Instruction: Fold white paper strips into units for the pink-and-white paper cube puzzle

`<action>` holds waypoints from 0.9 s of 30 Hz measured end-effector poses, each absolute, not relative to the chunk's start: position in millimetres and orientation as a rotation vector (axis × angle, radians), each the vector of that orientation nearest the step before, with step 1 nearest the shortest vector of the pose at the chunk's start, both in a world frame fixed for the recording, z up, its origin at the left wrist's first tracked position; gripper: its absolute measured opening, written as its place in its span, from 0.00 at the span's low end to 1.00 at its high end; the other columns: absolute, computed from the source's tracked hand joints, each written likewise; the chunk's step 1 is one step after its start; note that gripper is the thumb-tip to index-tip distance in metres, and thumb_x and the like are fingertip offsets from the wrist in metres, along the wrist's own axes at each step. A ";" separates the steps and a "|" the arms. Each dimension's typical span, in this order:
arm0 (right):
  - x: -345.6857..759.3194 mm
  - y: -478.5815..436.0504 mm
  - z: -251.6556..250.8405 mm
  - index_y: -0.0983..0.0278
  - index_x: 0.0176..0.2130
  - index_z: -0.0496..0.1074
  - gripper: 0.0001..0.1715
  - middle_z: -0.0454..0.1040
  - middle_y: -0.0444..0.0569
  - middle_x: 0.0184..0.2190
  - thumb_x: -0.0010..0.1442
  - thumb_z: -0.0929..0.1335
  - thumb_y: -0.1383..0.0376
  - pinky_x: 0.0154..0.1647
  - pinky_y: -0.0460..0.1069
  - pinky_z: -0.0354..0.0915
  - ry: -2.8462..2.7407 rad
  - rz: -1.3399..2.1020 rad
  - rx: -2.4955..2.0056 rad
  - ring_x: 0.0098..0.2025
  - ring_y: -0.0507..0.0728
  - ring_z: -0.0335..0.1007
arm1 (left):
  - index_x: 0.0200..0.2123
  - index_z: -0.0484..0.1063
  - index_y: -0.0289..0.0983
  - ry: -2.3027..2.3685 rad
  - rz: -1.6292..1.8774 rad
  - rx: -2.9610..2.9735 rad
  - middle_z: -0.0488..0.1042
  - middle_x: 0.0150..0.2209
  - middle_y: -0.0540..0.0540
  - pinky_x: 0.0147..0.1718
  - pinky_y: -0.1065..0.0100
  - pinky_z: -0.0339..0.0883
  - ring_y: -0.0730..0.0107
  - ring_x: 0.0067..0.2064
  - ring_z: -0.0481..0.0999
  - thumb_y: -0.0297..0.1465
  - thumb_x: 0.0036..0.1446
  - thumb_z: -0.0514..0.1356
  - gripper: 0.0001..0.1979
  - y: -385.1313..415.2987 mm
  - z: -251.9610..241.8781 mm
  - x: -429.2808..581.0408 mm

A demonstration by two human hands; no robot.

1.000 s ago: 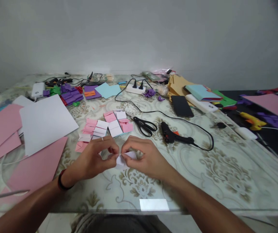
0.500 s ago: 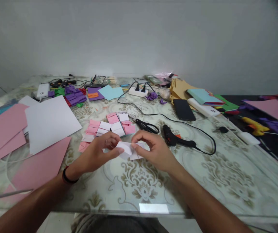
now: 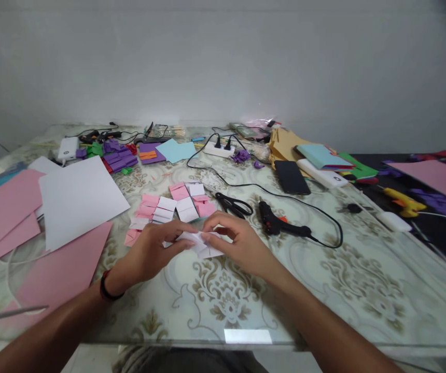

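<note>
Between my two hands is a small piece of folded white paper, low over the patterned tabletop. My left hand pinches its left part between thumb and fingers. From the other side, my right hand grips it with thumb and index finger, close to the left fingertips. Part of the paper is hidden behind the fingers. Just beyond the hands lie several folded pink paper pieces and folded white paper pieces. Black-handled scissors rest past my right hand.
A black glue gun lies on the right, its cord curving behind to a white power strip. Large white and pink sheets cover the left side. A dark phone and a yellow glue gun sit farther right.
Both hands have drawn slightly closer together on the white paper. The paper's raised left flap now lies flatter. The camera view has shifted a little.
</note>
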State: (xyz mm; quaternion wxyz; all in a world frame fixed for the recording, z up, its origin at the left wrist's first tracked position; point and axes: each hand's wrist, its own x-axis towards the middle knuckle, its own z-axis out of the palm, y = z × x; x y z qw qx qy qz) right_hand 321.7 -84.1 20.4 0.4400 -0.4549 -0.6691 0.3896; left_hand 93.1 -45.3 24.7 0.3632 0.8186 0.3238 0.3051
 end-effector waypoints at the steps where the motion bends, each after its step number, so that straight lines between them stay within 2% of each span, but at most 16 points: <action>1: 321.2 -84.4 20.8 0.62 0.35 0.76 0.06 0.76 0.47 0.36 0.65 0.72 0.63 0.40 0.50 0.65 -1.654 0.993 -1.135 0.40 0.55 0.72 | 0.46 0.82 0.41 0.836 0.803 2.116 0.79 0.29 0.53 0.28 0.75 0.64 0.77 0.28 0.70 0.28 0.64 0.66 0.08 -44.9 24.6 93.2; 4: 320.9 -84.5 20.5 0.62 0.38 0.77 0.05 0.77 0.48 0.39 0.63 0.73 0.62 0.39 0.49 0.66 -1.598 1.086 -1.125 0.41 0.55 0.72 | 0.42 0.82 0.39 0.863 0.881 2.113 0.75 0.24 0.54 0.25 0.75 0.60 0.77 0.25 0.68 0.29 0.64 0.67 0.04 -44.4 24.3 93.1; 6: 321.7 -83.8 19.2 0.61 0.42 0.78 0.08 0.77 0.49 0.43 0.61 0.74 0.62 0.41 0.49 0.68 -1.552 1.161 -1.094 0.44 0.56 0.73 | 0.40 0.81 0.38 0.900 0.932 2.097 0.74 0.23 0.54 0.23 0.75 0.59 0.77 0.25 0.69 0.30 0.63 0.67 0.03 -44.3 24.2 92.7; 9: 323.3 -82.4 17.3 0.62 0.45 0.80 0.13 0.78 0.51 0.46 0.61 0.75 0.59 0.43 0.49 0.71 -1.508 1.248 -1.069 0.45 0.56 0.74 | 0.38 0.79 0.38 0.908 0.966 2.078 0.80 0.28 0.52 0.25 0.75 0.63 0.75 0.28 0.74 0.29 0.64 0.66 0.02 -44.2 24.8 92.0; 12: 325.0 -82.0 17.3 0.62 0.48 0.80 0.20 0.79 0.51 0.46 0.64 0.74 0.51 0.41 0.49 0.74 -1.447 1.352 -1.047 0.41 0.55 0.76 | 0.36 0.79 0.38 0.852 0.986 2.127 0.83 0.33 0.49 0.32 0.74 0.70 0.72 0.33 0.79 0.27 0.64 0.66 0.02 -43.6 26.4 91.6; 16: 326.0 -82.3 17.4 0.63 0.48 0.81 0.28 0.80 0.49 0.41 0.66 0.69 0.43 0.37 0.50 0.77 -1.402 1.479 -1.011 0.31 0.53 0.78 | 0.38 0.80 0.38 0.679 1.056 2.284 0.81 0.34 0.48 0.37 0.72 0.71 0.71 0.36 0.79 0.23 0.64 0.66 0.05 -42.6 27.5 92.1; 19: 324.7 -82.0 15.1 0.65 0.43 0.81 0.26 0.80 0.49 0.38 0.65 0.71 0.45 0.34 0.49 0.76 -1.371 1.463 -1.062 0.29 0.51 0.77 | 0.38 0.81 0.39 0.632 1.092 2.382 0.78 0.38 0.47 0.33 0.72 0.70 0.71 0.37 0.78 0.22 0.64 0.65 0.07 -42.2 26.5 92.6; 22: 322.5 -81.5 13.1 0.65 0.40 0.81 0.21 0.80 0.47 0.36 0.61 0.75 0.50 0.33 0.48 0.76 -1.358 1.446 -1.082 0.30 0.51 0.76 | 0.38 0.82 0.40 0.627 1.128 2.442 0.74 0.40 0.46 0.33 0.71 0.70 0.71 0.38 0.78 0.21 0.63 0.65 0.09 -42.0 25.7 92.8; 27: 321.5 -82.0 14.9 0.64 0.46 0.78 0.21 0.73 0.41 0.29 0.56 0.78 0.58 0.32 0.49 0.78 -1.305 1.492 -1.028 0.30 0.52 0.72 | 0.38 0.81 0.40 0.589 1.142 2.422 0.75 0.43 0.45 0.40 0.68 0.74 0.68 0.42 0.79 0.21 0.63 0.65 0.08 -42.7 26.8 94.6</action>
